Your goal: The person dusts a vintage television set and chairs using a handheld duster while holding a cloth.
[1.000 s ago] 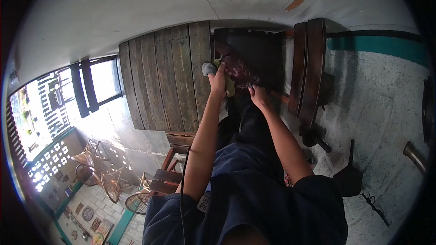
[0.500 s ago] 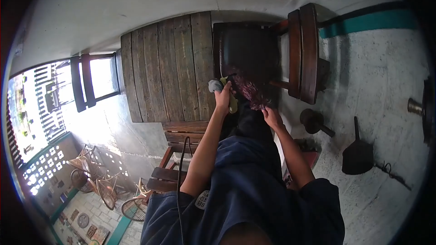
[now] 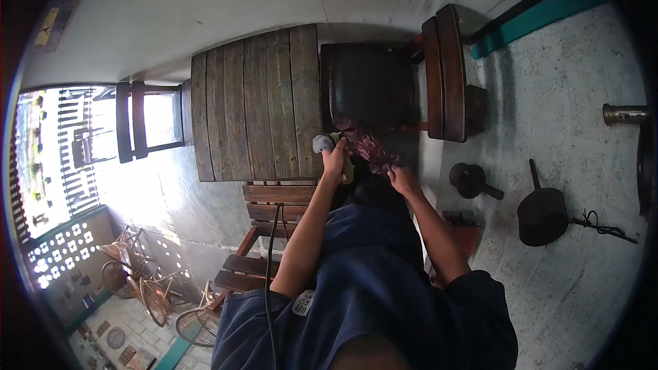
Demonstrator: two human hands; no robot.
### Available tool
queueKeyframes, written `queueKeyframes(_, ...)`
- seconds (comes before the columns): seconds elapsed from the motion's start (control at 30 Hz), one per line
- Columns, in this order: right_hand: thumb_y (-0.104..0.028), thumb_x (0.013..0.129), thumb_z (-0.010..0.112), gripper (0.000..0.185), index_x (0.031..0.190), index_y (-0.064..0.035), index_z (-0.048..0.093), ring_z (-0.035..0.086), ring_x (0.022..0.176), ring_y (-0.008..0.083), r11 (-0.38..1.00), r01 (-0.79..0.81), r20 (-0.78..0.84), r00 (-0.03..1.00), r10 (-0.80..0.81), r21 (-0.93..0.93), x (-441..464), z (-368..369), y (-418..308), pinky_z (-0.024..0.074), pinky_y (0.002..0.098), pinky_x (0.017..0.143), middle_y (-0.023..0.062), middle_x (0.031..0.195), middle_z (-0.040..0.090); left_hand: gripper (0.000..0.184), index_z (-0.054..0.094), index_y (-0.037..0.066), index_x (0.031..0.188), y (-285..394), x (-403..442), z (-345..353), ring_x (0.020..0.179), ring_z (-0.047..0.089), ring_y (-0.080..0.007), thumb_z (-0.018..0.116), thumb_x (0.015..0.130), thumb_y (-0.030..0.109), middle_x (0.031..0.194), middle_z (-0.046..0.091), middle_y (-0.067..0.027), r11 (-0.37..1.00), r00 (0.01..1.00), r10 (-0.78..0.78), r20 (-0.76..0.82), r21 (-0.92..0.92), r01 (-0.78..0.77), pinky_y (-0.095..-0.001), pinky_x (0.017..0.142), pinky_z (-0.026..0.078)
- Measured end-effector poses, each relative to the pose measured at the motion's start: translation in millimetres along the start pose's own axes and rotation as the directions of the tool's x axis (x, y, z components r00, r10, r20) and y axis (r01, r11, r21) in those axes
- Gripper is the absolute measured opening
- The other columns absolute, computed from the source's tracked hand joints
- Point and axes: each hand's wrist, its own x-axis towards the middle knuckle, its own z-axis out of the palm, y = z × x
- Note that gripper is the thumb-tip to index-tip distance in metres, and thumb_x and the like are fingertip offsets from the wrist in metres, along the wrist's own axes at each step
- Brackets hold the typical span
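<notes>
Duster, purple and fluffy, slants across the near edge of the dark chair seat, its far left tip close to the right edge of the worktop. Right hand has its fingers pinching the near right end; left hand wraps its fingers round a grey and yellow-green bundle. The seat gives room beyond the duster, toward the white wall. Counted: one duster, one bundle, two chair-back slats, two dark pan-like objects at right.
</notes>
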Motion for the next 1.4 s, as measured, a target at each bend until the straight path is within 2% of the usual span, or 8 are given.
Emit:
queueKeyframes(0.37, -0.022, 0.092, 0.055, 0.024, 0.095, 0.0007, 0.062, 0.062, 0.092, 0.0449, 0.987, 0.115, 0.201, 0.975, -0.091, -0.108, 54.4, -54.1, -9.9, 0.0506, 0.0530, 0.078, 0.0274, 0.090, 0.065, 0.019, 0.054, 0.008, 0.087, -17.4, -2.9, 9.4, 0.062, 0.057, -0.0136, 0.066, 0.089, 0.022, 0.073, 0.056, -0.0020, 0.987, 0.995, 0.097, -0.013, -0.128, -0.098, -0.0292, 0.058, 0.048)
queueKeyframes(0.63, -0.023, 0.093, 0.054, 0.029, 0.102, 0.0025, 0.063, 0.062, 0.092, 0.0453, 0.961, 0.231, 0.323, 0.930, -0.172, -0.153, 114.0, -74.2, -35.1, 0.0499, 0.0520, 0.080, 0.0282, 0.092, 0.065, 0.018, 0.056, 0.009, 0.085, -13.1, 58.5, 21.2, 0.061, 0.057, -0.0127, 0.067, 0.089, 0.023, 0.072, 0.056, -0.0008, 0.975, 0.968, 0.107, -0.225, -0.165, -0.147, -0.0297, 0.052, 0.049)
queueKeyframes(0.7, -0.022, 0.093, 0.054, 0.028, 0.102, 0.0035, 0.062, 0.062, 0.090, 0.0458, 0.953, 0.287, 0.367, 0.901, -0.232, -0.102, 134.1, -80.7, -34.3, 0.0496, 0.0519, 0.080, 0.0277, 0.089, 0.065, 0.040, 0.051, 0.002, 0.111, 3.7, 66.6, 25.2, 0.077, 0.053, -0.0125, 0.069, 0.087, 0.027, 0.089, 0.055, -0.0015, 0.986, 0.990, 0.080, -0.120, -0.134, -0.096, -0.0284, 0.066, 0.045)
queueKeyframes(0.93, -0.020, 0.093, 0.054, 0.026, 0.103, 0.0033, 0.061, 0.062, 0.090, 0.0454, 0.950, 0.259, 0.412, 0.895, -0.169, -0.173, 209.8, -140.2, -69.3, 0.0488, 0.0528, 0.079, 0.0279, 0.087, 0.065, 0.023, 0.054, 0.004, 0.097, 61.3, 118.9, 55.2, 0.075, 0.052, -0.0095, 0.067, 0.089, 0.021, 0.086, 0.055, -0.0002, 0.955, 0.981, 0.064, -0.183, -0.276, -0.114, -0.0277, 0.063, 0.044)
queueKeyframes(1.07, -0.021, 0.093, 0.054, 0.027, 0.105, 0.0017, 0.061, 0.062, 0.091, 0.0459, 0.963, 0.205, 0.314, 0.938, -0.143, -0.172, 257.4, -141.8, -69.2, 0.0488, 0.0529, 0.079, 0.0291, 0.088, 0.064, 0.021, 0.055, 0.005, 0.094, 101.1, 132.7, 69.9, 0.074, 0.051, -0.0091, 0.068, 0.089, 0.021, 0.083, 0.055, 0.0009, 0.962, 0.995, 0.042, -0.090, -0.265, -0.065, -0.0272, 0.064, 0.043)
queueKeyframes(1.13, -0.021, 0.093, 0.054, 0.027, 0.105, 0.0014, 0.061, 0.062, 0.092, 0.0461, 0.966, 0.208, 0.254, 0.953, -0.165, -0.155, 277.3, -144.2, -75.9, 0.0489, 0.0528, 0.080, 0.0294, 0.089, 0.064, 0.020, 0.055, 0.008, 0.083, 113.4, 147.8, 76.1, 0.059, 0.058, -0.0148, 0.065, 0.090, 0.024, 0.069, 0.056, -0.0019, 0.970, 0.984, 0.089, -0.154, -0.211, -0.121, -0.0332, 0.049, 0.050)
queueKeyframes(1.3, -0.021, 0.092, 0.056, 0.027, 0.106, 0.0013, 0.062, 0.061, 0.094, 0.0454, 0.967, 0.039, 0.226, 0.974, 0.020, -0.253, 310.4, -154.8, -86.7, 0.0491, 0.0527, 0.082, 0.0294, 0.094, 0.064, 0.021, 0.055, 0.005, 0.090, 143.5, 205.1, 90.2, 0.059, 0.058, -0.0143, 0.068, 0.088, 0.021, 0.071, 0.056, -0.0014, 0.956, 0.972, 0.175, -0.158, -0.208, -0.206, -0.0282, 0.055, 0.046)
queueKeyframes(1.4, -0.022, 0.091, 0.058, 0.028, 0.105, 0.0011, 0.063, 0.061, 0.092, 0.0458, 0.970, 0.091, 0.172, 0.984, -0.052, -0.224, 321.7, -150.9, -85.1, 0.0495, 0.0523, 0.081, 0.0287, 0.092, 0.064, 0.019, 0.057, 0.006, 0.087, 182.7, 208.2, 105.0, 0.060, 0.058, -0.0143, 0.068, 0.088, 0.021, 0.072, 0.057, -0.0012, 0.953, 0.974, 0.197, -0.113, -0.210, -0.217, -0.0303, 0.054, 0.049)
